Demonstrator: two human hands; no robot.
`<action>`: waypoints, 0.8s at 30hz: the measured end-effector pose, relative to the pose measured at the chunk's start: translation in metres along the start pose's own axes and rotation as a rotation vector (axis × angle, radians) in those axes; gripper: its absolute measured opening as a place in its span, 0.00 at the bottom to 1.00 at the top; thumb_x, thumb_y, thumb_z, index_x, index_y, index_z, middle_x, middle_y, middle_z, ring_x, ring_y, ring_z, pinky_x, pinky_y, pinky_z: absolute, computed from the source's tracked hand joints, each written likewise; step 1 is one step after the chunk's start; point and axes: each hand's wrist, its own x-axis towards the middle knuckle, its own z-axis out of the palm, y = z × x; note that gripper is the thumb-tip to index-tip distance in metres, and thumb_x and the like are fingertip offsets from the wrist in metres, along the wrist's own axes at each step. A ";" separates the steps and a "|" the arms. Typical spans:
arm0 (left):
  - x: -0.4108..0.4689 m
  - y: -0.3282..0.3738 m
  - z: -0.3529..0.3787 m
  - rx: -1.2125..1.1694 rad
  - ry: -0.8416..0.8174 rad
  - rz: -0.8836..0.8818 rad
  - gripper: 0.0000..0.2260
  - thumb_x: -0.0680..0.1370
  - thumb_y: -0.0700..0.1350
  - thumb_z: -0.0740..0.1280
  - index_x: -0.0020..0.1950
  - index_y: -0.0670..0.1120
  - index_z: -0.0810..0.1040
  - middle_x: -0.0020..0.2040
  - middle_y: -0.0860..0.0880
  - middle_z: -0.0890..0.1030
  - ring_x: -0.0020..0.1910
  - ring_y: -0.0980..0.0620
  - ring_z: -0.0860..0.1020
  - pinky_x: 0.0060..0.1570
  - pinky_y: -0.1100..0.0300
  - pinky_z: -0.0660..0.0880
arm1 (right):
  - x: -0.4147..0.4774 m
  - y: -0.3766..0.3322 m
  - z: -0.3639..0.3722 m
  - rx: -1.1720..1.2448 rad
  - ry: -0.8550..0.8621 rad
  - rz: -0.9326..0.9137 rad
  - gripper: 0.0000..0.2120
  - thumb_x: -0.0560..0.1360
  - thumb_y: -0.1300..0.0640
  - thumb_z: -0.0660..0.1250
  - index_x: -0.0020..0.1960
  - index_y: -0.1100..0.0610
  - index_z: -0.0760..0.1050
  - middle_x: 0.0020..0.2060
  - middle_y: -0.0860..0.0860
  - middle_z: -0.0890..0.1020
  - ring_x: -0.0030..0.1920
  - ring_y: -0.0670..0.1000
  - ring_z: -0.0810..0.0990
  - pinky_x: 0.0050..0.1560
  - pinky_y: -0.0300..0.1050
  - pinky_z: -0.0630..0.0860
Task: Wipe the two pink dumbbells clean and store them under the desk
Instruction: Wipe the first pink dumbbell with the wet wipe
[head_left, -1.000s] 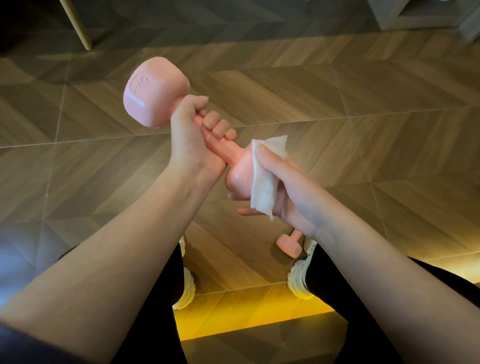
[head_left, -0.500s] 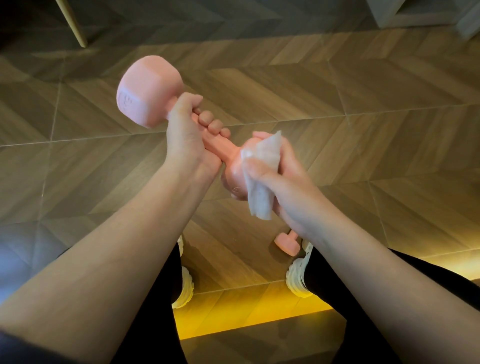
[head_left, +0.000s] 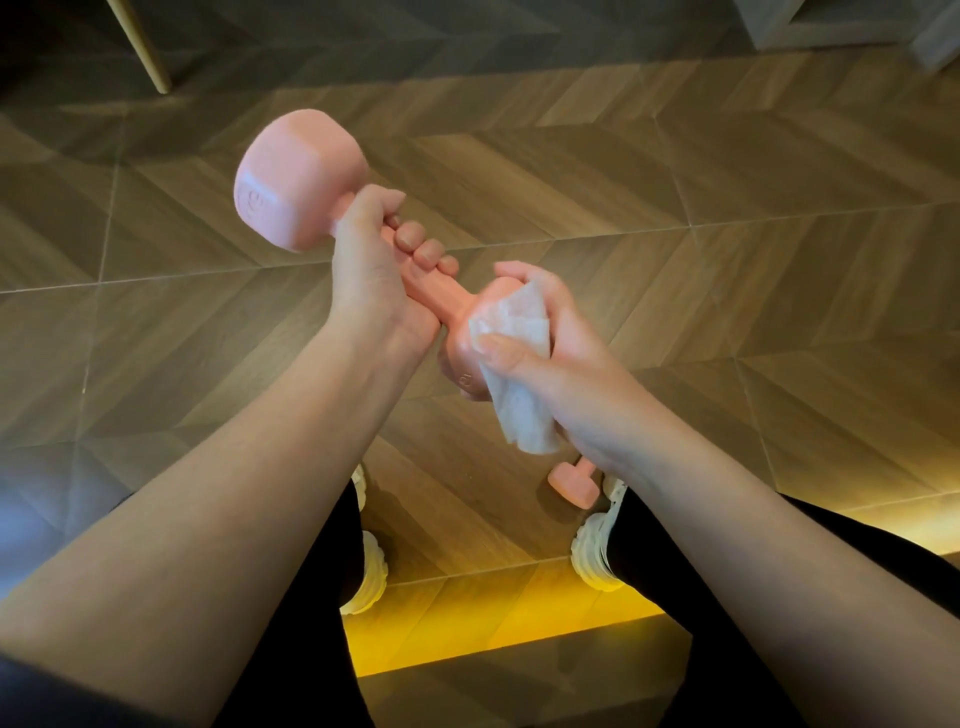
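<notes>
Left hand grips the pink dumbbell by its handle, the bar slanting from far-left to near-right. Right hand curls a white wipe around the dumbbell's near head.

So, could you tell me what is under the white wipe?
The near head of the pink dumbbell, which the right hand presses the wipe against. The head's surface beneath wipe and hand is hidden.
</notes>
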 end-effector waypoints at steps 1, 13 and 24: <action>0.000 0.001 -0.001 -0.006 0.001 0.000 0.13 0.78 0.41 0.61 0.35 0.49 0.62 0.24 0.54 0.61 0.21 0.55 0.60 0.25 0.62 0.63 | 0.000 0.001 0.001 -0.004 0.003 -0.013 0.27 0.70 0.53 0.71 0.64 0.37 0.67 0.60 0.44 0.73 0.54 0.42 0.80 0.53 0.45 0.81; 0.002 0.011 -0.004 -0.082 0.007 -0.013 0.14 0.77 0.41 0.60 0.33 0.49 0.61 0.24 0.54 0.59 0.21 0.54 0.59 0.24 0.63 0.62 | -0.001 0.000 -0.003 -0.111 -0.045 -0.088 0.31 0.70 0.52 0.74 0.68 0.35 0.65 0.62 0.44 0.72 0.58 0.44 0.77 0.56 0.44 0.78; -0.003 -0.004 0.000 -0.005 -0.084 -0.036 0.15 0.78 0.41 0.59 0.33 0.49 0.60 0.23 0.54 0.58 0.21 0.54 0.57 0.24 0.62 0.61 | 0.004 -0.005 -0.006 0.373 0.047 0.294 0.18 0.76 0.45 0.70 0.61 0.53 0.74 0.49 0.57 0.82 0.46 0.57 0.84 0.46 0.62 0.82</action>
